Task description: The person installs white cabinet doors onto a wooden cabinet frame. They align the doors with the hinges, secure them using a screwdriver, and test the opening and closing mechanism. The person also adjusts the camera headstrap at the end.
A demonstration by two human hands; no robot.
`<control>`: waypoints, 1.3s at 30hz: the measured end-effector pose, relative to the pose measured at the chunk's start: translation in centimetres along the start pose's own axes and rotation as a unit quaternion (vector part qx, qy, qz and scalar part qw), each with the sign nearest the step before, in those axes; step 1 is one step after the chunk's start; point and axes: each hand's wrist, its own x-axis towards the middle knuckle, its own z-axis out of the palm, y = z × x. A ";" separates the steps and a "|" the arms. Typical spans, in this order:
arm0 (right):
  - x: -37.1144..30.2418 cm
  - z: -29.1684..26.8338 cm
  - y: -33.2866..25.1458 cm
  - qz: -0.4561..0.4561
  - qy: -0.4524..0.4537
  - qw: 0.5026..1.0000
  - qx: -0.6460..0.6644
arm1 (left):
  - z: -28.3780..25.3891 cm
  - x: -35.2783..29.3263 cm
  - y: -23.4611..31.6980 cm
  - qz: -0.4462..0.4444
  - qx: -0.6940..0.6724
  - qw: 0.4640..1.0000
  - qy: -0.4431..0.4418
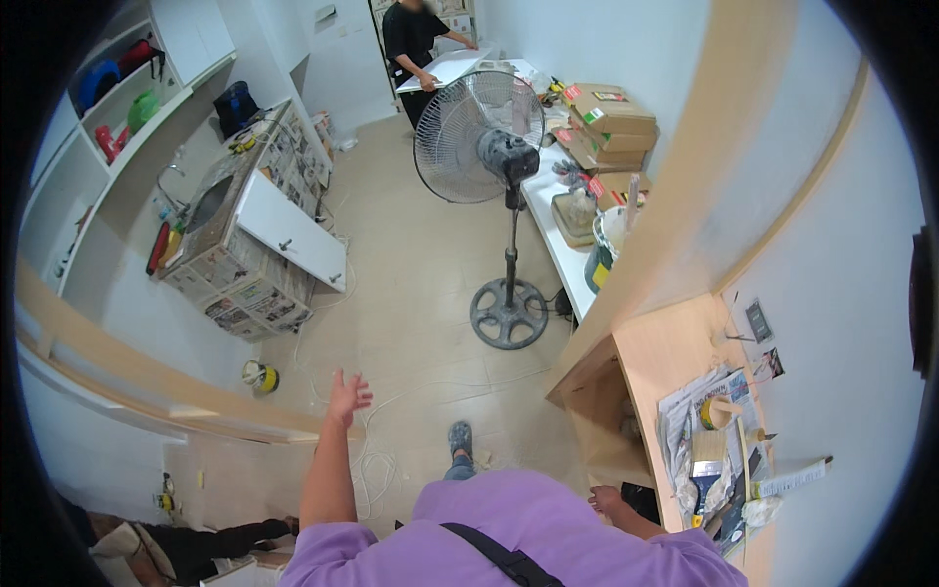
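My left hand (pixel 348 395) is stretched out ahead of me over the floor, its fingers spread and nothing in it. Lower on the right, my right hand (pixel 607 500) hangs beside the open front of a wooden cabinet (pixel 636 342). Its fingers look loosely apart, and I see nothing held in them. On the cabinet top, newspaper sheets (pixel 675 406) lie under a wide paintbrush (pixel 708 460) and a roll of tape (pixel 719 413). A putty knife and other slim tools crowd the edge near my right arm.
A black stand fan (pixel 509 303) stands ahead, left of a white table (pixel 553 235) with cardboard boxes (pixel 616 110). Beyond it a person (pixel 411 39) holds a white panel (pixel 455 67). A white cord (pixel 377 460) trails across the floor. At left, another white panel (pixel 293 230) leans against a newspaper-covered counter (pixel 235 284).
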 end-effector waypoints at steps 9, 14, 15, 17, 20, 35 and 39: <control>-5.2 12.8 -12.9 -0.113 0.093 0.988 -0.040 | -5.2 9.7 -24.3 -0.092 0.532 0.766 -0.350; -5.6 16.1 -18.1 -0.108 0.114 0.987 -0.019 | -6.0 11.4 -25.4 0.080 0.591 0.691 -0.408; -6.0 16.4 -18.6 -0.107 0.122 0.987 -0.007 | -5.8 11.6 -24.5 0.098 0.612 0.668 -0.412; -6.2 17.9 -20.6 -0.094 0.129 0.987 -0.030 | -7.4 16.0 -23.4 -0.015 0.456 0.824 -0.337; -6.3 17.5 -20.7 -0.074 0.144 0.985 -0.053 | -5.4 18.8 -17.7 -0.193 0.205 0.949 -0.145; -4.4 16.8 -14.3 -0.259 0.126 0.934 -0.214 | -2.5 15.9 -14.8 -0.253 0.205 0.931 -0.166; -5.8 17.8 -14.6 -0.138 0.126 0.964 -0.187 | -3.0 14.1 -16.3 -0.250 0.233 0.924 -0.170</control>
